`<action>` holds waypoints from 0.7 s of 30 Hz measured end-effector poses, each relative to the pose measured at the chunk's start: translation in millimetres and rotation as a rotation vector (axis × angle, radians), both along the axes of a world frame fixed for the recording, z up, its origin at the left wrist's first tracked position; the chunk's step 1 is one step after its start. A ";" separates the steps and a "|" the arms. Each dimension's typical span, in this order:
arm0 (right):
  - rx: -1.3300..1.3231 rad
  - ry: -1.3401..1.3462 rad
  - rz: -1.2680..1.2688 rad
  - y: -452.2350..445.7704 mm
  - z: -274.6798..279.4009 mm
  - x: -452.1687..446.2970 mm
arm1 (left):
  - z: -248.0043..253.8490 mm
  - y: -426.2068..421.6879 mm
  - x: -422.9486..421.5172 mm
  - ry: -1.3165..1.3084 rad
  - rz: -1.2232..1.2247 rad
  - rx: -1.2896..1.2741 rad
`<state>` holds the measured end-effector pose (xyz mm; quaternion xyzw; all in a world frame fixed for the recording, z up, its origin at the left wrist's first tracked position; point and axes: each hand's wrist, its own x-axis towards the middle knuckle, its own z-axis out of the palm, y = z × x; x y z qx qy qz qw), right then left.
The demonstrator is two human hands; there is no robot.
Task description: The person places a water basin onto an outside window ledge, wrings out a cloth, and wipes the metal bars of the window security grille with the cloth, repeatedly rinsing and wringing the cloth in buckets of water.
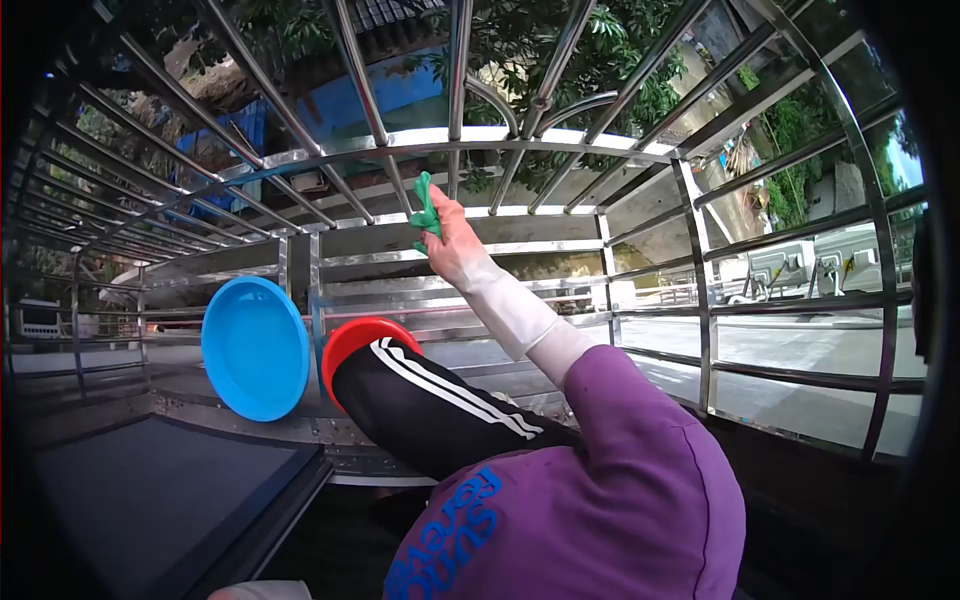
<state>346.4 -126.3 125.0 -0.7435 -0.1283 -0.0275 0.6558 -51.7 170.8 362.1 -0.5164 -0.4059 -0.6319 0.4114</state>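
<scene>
My right hand (450,230), on an outstretched arm with a white sleeve, grips a bunched green cloth (426,208). The cloth is in front of the metal railing bars (457,90); whether it touches them I cannot tell. At the bottom edge of the view a small part of my left hand (221,594) shows beside a white sleeve, its fingers out of frame. Below my right hand, a red basin (345,340) is partly covered by my leg in black trousers with white stripes.
A blue basin (254,349) stands tilted on its side against the metal bars at left. Near the lower left lies a dark framed panel (180,490). Beyond the cage on the right are outdoor air-conditioner units (783,268). Trees and a blue roof appear below the bars.
</scene>
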 end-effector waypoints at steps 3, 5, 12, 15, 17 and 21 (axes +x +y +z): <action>-0.185 0.226 0.724 53.2 -10.6 -35.4 | 0.1 3.2 -4.7 0.060 0.118 0.038; -0.356 0.206 1.130 91.9 -35.3 -61.1 | 0.6 9.1 -14.6 0.157 0.251 0.103; -1.046 0.078 1.432 159.3 -146.9 -129.3 | -3.9 22.0 -36.8 0.317 0.437 0.199; -0.851 0.180 1.438 163.9 -209.0 -134.4 | -2.8 38.6 -54.4 0.361 0.461 0.273; -0.812 0.074 1.549 160.6 -175.2 -115.8 | -0.2 43.7 -63.7 0.396 0.466 0.312; -0.748 0.137 0.952 125.7 15.2 -20.6 | -0.6 39.3 -55.7 0.337 0.386 0.237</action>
